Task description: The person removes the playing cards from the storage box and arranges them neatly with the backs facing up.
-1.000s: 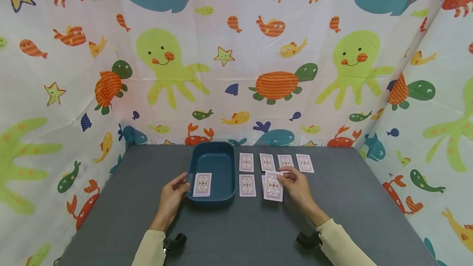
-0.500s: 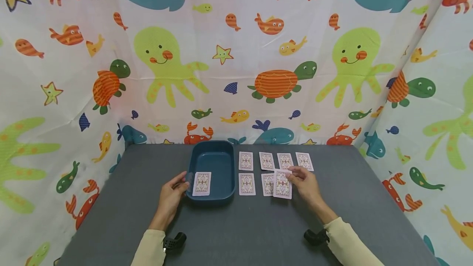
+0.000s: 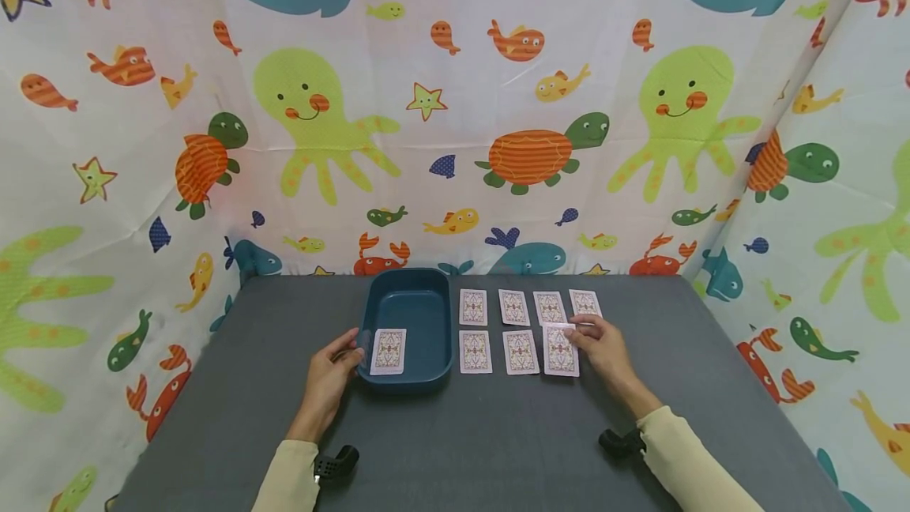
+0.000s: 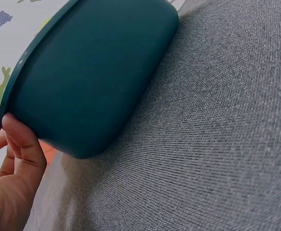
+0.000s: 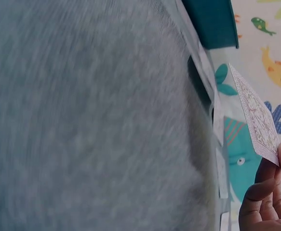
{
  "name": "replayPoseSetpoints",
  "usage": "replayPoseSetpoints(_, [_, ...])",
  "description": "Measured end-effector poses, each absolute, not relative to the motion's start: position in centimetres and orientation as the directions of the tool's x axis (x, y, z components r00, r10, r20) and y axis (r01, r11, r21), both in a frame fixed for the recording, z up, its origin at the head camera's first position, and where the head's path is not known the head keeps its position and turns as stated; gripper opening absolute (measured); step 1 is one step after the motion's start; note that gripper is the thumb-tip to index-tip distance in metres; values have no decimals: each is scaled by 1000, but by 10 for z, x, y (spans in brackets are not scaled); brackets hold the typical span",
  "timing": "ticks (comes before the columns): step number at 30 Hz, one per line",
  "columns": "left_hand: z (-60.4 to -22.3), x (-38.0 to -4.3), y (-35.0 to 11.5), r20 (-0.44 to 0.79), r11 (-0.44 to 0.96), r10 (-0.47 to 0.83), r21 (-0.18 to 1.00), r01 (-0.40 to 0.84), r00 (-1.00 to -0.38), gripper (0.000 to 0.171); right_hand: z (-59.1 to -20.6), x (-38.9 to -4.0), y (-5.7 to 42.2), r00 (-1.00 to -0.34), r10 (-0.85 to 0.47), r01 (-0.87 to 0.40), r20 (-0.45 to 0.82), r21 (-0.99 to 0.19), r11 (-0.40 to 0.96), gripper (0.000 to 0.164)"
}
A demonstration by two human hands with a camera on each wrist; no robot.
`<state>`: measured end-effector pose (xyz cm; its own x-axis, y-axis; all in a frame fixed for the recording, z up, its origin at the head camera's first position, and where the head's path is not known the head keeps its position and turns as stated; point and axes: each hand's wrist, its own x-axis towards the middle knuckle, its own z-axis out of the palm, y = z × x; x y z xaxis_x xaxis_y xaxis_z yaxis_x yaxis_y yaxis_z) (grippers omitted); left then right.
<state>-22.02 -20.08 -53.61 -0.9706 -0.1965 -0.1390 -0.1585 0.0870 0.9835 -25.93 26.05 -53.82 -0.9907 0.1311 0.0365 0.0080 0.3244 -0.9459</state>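
Nearest to the camera, two pale sleeves [image 3: 697, 461] are resting over the grey table [image 3: 469, 449], and a black wrist device [image 3: 622, 444] is showing beside each of them.

A little farther, the left hand [image 3: 330, 366] is gripping the rim of the blue tray [image 3: 412, 386] at its left side, with the thumb and fingers closing on it. In the tray's near left part a patterned card [image 3: 388, 352] is lying; I cannot tell whether other cards are lying under it.

At about the same depth, the right hand [image 3: 600, 342] is pinching the held card [image 3: 559, 352] by its far right corner, between thumb and finger. This card is lying to the left of the hand, and its long axis is running almost straight away from the person. In the right wrist view it is tilting above the table. The right hand is much nearer to it than the left hand. As I judge, its line with the near row [image 3: 475, 352] is mattering most: it is hanging just right of the second card [image 3: 521, 352] there.

Beyond, four cards are forming the far row [image 3: 472, 307]; behind everything, a sea-animal cloth [image 3: 455, 144] is hanging.
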Motion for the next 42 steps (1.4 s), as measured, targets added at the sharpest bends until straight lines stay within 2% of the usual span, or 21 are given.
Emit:
replayPoseSetpoints(8, [-537,-221,-202,-146,77,-196,983,-164,-970,45,-546,-264,267,-985,171,57,10,-920,387,30])
replayPoseSetpoints(21, [-536,-221,-201,-145,82,-198,983,-164,-969,45,-552,-276,270,-988,153,46,35,-867,496,24])
replayPoseSetpoints(32, [-537,-222,-202,-140,78,-198,984,-158,-970,44,-553,-284,271,-987,161,93,10,-781,618,27])
replayPoseSetpoints(42, [-537,-220,-201,-141,84,-196,984,-160,-971,44,-556,-288,272,-993,119,66,22,-731,679,26])
